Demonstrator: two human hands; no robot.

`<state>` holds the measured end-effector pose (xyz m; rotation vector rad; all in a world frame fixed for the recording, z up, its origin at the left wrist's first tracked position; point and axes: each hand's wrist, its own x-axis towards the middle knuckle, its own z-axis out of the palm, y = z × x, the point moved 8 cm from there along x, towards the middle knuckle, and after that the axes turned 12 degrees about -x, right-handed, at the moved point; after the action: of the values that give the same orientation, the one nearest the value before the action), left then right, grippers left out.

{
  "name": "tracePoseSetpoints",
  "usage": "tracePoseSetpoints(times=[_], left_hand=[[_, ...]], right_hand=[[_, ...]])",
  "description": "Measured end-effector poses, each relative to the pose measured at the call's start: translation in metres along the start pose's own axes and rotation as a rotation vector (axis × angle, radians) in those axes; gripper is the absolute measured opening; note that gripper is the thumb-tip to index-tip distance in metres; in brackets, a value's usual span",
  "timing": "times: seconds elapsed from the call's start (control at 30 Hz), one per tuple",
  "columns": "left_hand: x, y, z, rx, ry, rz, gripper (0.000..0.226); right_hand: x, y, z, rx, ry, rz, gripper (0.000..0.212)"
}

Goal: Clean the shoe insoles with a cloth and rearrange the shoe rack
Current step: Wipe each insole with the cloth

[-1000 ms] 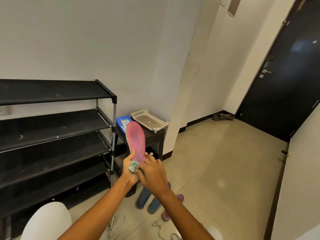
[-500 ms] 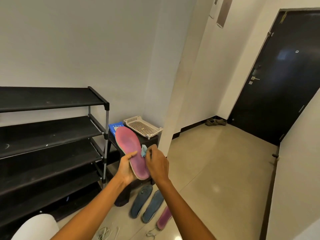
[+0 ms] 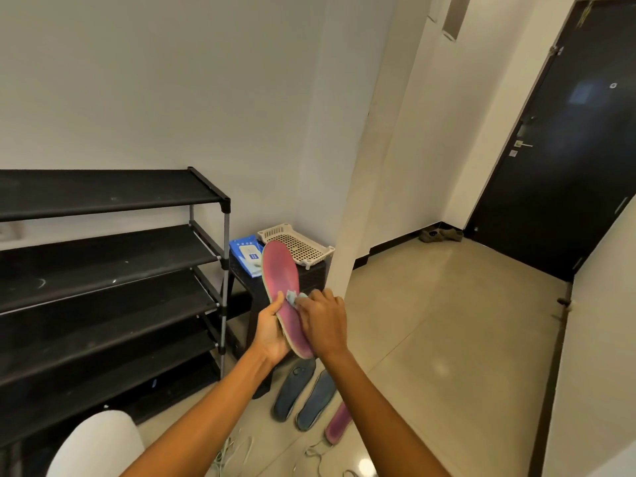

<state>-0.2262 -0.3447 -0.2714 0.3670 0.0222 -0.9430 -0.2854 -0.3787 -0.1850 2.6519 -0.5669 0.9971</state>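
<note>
**Insole mid-wipe beside bare rack**

Pale tiled hallway, dark door (image 3: 564, 149) off at two o'clock. Black shoe rack (image 3: 110, 270) filling the nine o'clock side, four shelves showing, none with shoes on what is visible. Just right of it, dark stool (image 3: 309, 280) carrying blue packet (image 3: 248, 255) and cream basket (image 3: 296, 245).

Dead centre: left hand (image 3: 270, 330) curled round the edge of pink insole (image 3: 284, 290), thumb on its face, toe end tilted up toward twelve. Right hand (image 3: 321, 321) pinching small pale-blue cloth (image 3: 293, 297) against the insole's middle. Down at six o'clock on the floor: two blue insoles (image 3: 304, 395) side by side, second pink insole (image 3: 339, 421) just right, loose laces (image 3: 237, 452) near them.

Likely step: wiping, heel half yet to cover. Risks: thin flexible insole folding under a hard press, given a grip on one edge only; small cloth slipping out of the pinch; dropped insole landing on the floor and picking up dirt again; laces underfoot snagging once rack work begins.
</note>
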Motion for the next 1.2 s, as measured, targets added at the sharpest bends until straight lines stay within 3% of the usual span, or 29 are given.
tracePoseSetpoints(times=[0.1, 0.17, 0.23, 0.3, 0.4, 0.43, 0.53, 0.7, 0.77, 0.9, 1.03, 1.1, 1.2], left_hand=[[0.007, 0.005, -0.003, -0.010, 0.005, -0.009, 0.037], [0.011, 0.006, -0.013, -0.003, 0.025, -0.046, 0.044], [0.013, 0.005, -0.020, -0.013, 0.037, -0.061, 0.048], [0.011, 0.002, -0.014, 0.002, 0.006, -0.064, 0.042], [0.006, -0.003, -0.001, 0.092, -0.016, -0.060, 0.030], [0.006, -0.004, 0.001, 0.124, -0.019, -0.068, 0.028], [0.006, -0.003, 0.008, 0.137, -0.045, -0.050, 0.030], [0.013, 0.004, 0.009, 0.100, -0.155, -0.046, 0.067], [0.013, 0.002, 0.000, 0.088, -0.153, -0.112, 0.074], [0.015, 0.003, -0.015, 0.039, -0.094, -0.133, 0.077], [0.008, -0.005, 0.000, 0.087, -0.130, -0.071, 0.063], [0.003, -0.013, 0.008, 0.079, -0.136, -0.077, 0.062], [0.003, -0.007, 0.009, 0.025, -0.111, -0.060, 0.055]], right_hand=[[-0.010, -0.013, 0.005, 0.210, -0.063, -0.025, 0.027], [-0.025, -0.034, 0.006, 0.330, -0.168, -0.181, 0.027], [-0.032, -0.042, 0.004, 0.343, -0.174, -0.326, 0.021], [-0.019, -0.024, 0.001, 0.360, -0.117, -0.216, 0.015], [0.006, 0.026, -0.005, 0.413, -0.010, 0.200, 0.016], [0.012, 0.033, -0.003, 0.411, -0.033, 0.249, 0.019], [0.017, 0.022, 0.010, 0.385, -0.150, 0.154, 0.024], [-0.015, -0.011, 0.007, 0.485, -0.141, 0.008, 0.028], [-0.031, -0.022, 0.006, 0.419, -0.115, -0.175, 0.034], [-0.042, -0.024, 0.014, 0.269, -0.239, -0.305, 0.052], [-0.017, -0.002, 0.032, 0.120, -0.396, -0.193, 0.068], [0.002, 0.014, 0.036, 0.133, -0.454, -0.079, 0.060], [0.003, 0.007, 0.028, 0.320, -0.442, -0.094, 0.051]])
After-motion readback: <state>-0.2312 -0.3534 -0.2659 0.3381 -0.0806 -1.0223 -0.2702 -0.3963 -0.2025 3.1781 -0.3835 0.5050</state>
